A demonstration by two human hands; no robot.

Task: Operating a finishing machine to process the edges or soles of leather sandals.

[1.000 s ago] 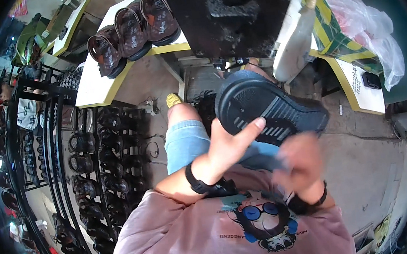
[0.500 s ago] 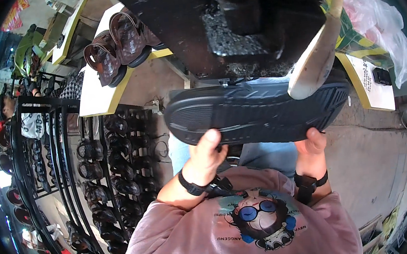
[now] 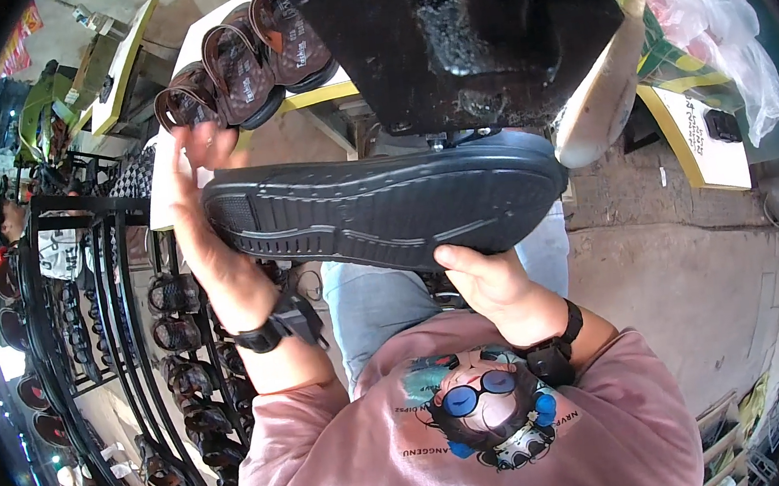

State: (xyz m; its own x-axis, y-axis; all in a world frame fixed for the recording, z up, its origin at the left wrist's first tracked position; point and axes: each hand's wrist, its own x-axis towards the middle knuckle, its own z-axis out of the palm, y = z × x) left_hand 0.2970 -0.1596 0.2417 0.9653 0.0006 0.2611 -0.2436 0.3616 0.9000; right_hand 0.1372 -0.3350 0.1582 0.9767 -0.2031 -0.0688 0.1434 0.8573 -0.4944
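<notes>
A sandal (image 3: 386, 210) with a black ridged sole hangs in front of me, sole toward me, under a dark machine (image 3: 474, 54). Its far side and upper are hidden. My right hand (image 3: 493, 279) grips the near edge right of the middle, thumb on the sole and fingers behind. Beyond the sandal's left end, my left hand (image 3: 204, 191) is raised with its fingers stretched out and slightly blurred. It holds nothing that I can see. A pale curved machine part (image 3: 603, 107) comes down beside the sandal's right end.
Several brown sandals (image 3: 243, 73) stand on a white, yellow-edged table (image 3: 159, 196) at the back left. Black racks (image 3: 115, 300) full of footwear line the left. At the right, a clear plastic bag (image 3: 718, 28) sits by another white board (image 3: 700, 130) holding a small black object.
The sandal has shifted left and its ends appear turned about. My left hand has left the near edge and moved up beyond the left end. My right hand has moved left along the edge.
</notes>
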